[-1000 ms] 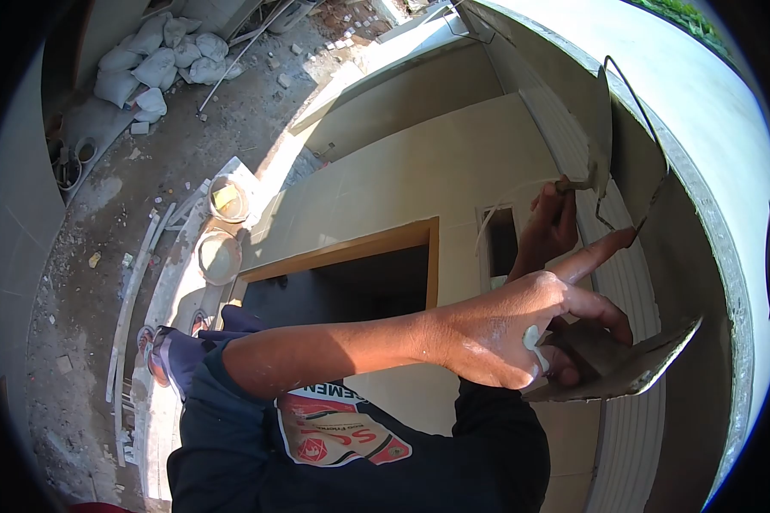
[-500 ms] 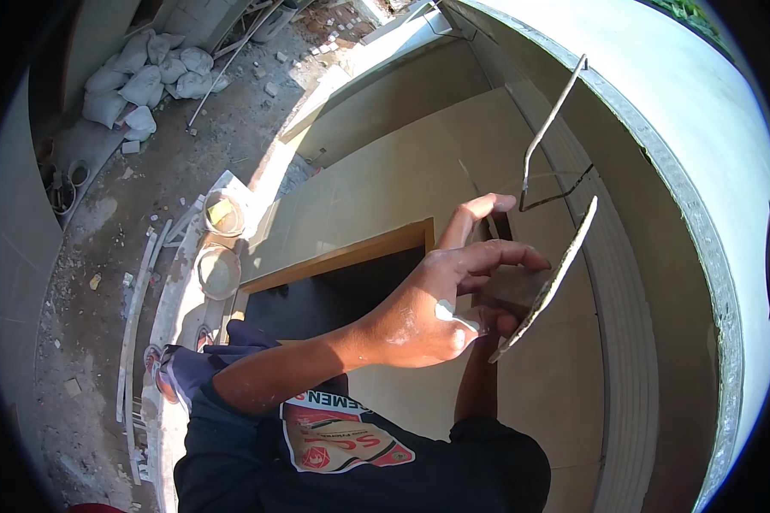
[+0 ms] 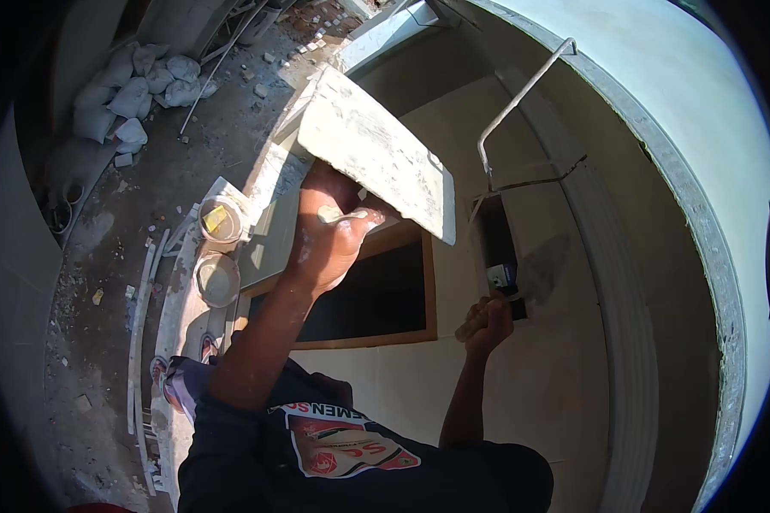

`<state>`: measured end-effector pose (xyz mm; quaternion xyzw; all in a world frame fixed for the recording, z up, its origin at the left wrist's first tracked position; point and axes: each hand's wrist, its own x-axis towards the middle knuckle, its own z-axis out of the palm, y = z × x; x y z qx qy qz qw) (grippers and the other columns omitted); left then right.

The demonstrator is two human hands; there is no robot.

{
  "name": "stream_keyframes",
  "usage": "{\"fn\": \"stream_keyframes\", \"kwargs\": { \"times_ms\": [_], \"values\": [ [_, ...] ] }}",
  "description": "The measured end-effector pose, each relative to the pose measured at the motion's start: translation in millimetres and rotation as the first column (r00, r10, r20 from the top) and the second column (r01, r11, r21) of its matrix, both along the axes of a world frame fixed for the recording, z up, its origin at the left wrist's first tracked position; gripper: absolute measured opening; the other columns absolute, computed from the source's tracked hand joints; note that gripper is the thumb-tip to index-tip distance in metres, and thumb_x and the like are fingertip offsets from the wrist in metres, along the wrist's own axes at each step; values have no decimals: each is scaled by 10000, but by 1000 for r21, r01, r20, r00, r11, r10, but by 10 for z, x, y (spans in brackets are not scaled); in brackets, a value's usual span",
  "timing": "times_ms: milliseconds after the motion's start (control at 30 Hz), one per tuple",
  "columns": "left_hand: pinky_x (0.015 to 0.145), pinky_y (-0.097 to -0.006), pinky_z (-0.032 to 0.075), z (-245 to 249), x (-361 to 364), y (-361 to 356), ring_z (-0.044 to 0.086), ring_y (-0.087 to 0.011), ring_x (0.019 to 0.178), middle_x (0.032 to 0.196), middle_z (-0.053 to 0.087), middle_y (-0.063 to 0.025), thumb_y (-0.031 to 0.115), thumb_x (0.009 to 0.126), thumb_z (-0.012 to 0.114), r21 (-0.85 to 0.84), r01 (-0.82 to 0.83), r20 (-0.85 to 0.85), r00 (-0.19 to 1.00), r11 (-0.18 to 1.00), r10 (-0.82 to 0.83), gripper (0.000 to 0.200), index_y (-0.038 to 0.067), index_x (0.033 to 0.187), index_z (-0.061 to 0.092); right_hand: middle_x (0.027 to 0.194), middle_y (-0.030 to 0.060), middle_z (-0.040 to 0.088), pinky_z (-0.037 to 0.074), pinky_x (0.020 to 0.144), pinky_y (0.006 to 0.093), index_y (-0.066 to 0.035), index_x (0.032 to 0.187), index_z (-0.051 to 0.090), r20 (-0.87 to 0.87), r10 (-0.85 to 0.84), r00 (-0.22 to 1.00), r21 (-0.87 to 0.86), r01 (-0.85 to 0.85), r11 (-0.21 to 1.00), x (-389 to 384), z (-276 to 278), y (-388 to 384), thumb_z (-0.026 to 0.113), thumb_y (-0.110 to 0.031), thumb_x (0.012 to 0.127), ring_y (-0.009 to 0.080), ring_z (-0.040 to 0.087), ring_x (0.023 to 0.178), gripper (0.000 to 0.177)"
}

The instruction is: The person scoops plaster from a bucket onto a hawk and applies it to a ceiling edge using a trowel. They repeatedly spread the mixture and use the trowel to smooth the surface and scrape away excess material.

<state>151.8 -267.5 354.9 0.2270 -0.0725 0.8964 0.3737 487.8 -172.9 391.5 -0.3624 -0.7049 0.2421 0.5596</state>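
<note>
My left hand (image 3: 329, 227) is closed under a flat, pale rectangular board (image 3: 376, 154), whose broad face shows smears of plaster. White residue sticks to the skin near the thumb. Lower right, my right hand (image 3: 489, 323) grips the handle of a trowel (image 3: 546, 267); its grey blade points up and right, in shade. Behind the trowel is a dark narrow opening (image 3: 494, 231) in the tiled wall. A bent metal rod (image 3: 509, 115) juts from the wall edge above that hand.
Two round buckets, one with a yellow item (image 3: 216, 217) inside and another (image 3: 217, 280) below it, stand on a ledge at left. White sacks (image 3: 133, 94) lie upper left. A wood-framed opening (image 3: 432, 291) is mid-view; a curved ledge edge (image 3: 701, 231) runs along the right.
My left hand has moved left with the board, which has turned from edge-on to show its broad face. My right hand, mostly hidden before, now shows lower down with the trowel.
</note>
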Motion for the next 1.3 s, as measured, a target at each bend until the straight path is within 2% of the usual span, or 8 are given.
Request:
{"fn": "stream_keyframes", "kwargs": {
  "times_ms": [200,267,433,767,800,900,1067,1300],
  "values": [
    [885,-296,507,161,-203,477,570,-165,1005,1072,566,-99,-180,763,581,-243,-104,-78,993,965,87,462,-8,1178,478,827,73,604,524,535,265,-97,889,554,-467,391,793,-223,-533,816,-718,176,29,523,-276,975,154,577,642,201],
    [857,-284,521,242,-198,705,574,-154,967,1060,566,-106,-160,768,614,-237,-114,-86,992,965,96,448,-19,1170,476,1077,169,621,568,687,271,-55,883,545,-573,468,672,-85,-617,782,-1125,327,55,480,-264,995,211,630,935,246],
    [852,-312,490,430,-253,1190,555,-179,979,1063,587,-102,-45,712,734,-246,-247,-146,965,937,216,497,-17,1151,503,1389,384,319,280,1147,516,42,846,515,-748,628,216,146,-869,473,-1838,711,261,477,-232,989,424,248,1389,312],
    [822,-336,501,863,-420,1690,581,-204,966,1036,602,-103,-34,633,757,-350,-433,-296,893,831,341,487,9,1075,557,1491,294,218,203,1173,530,34,854,507,-886,376,-272,363,-911,197,-1625,766,-199,509,-225,976,353,183,1426,286],
    [815,-338,505,934,-429,1706,583,-214,980,1043,600,-105,-37,640,749,-372,-458,-304,882,808,360,483,13,1080,556,1503,257,218,206,1173,529,29,1110,417,-878,352,-325,398,-903,160,-1630,807,-324,507,-184,965,351,204,1419,273],
    [817,-340,506,1098,-490,1923,584,-220,995,1040,599,-112,-40,642,743,-376,-380,-247,920,845,304,489,19,1090,555,1515,213,224,211,1174,522,-2,1418,255,-862,332,-383,445,-886,134,-1631,942,-450,518,-140,946,344,250,1404,558],
    [784,-299,549,1327,-641,2407,613,-191,972,1104,614,-90,-157,709,513,-108,-81,-25,997,991,79,476,15,1151,561,1520,180,241,214,1177,503,-38,1473,198,-858,244,-452,487,-866,109,-1689,1075,-538,554,-152,926,330,282,1394,663],
    [787,-300,541,1588,-743,2486,633,-185,948,1042,659,-103,-132,701,535,-164,-248,-94,968,955,235,461,-20,1144,595,1509,164,275,252,1168,486,-40,1470,222,-862,277,-424,460,-884,79,-1690,1135,-524,566,-175,923,331,334,1368,661]
  ]
}}
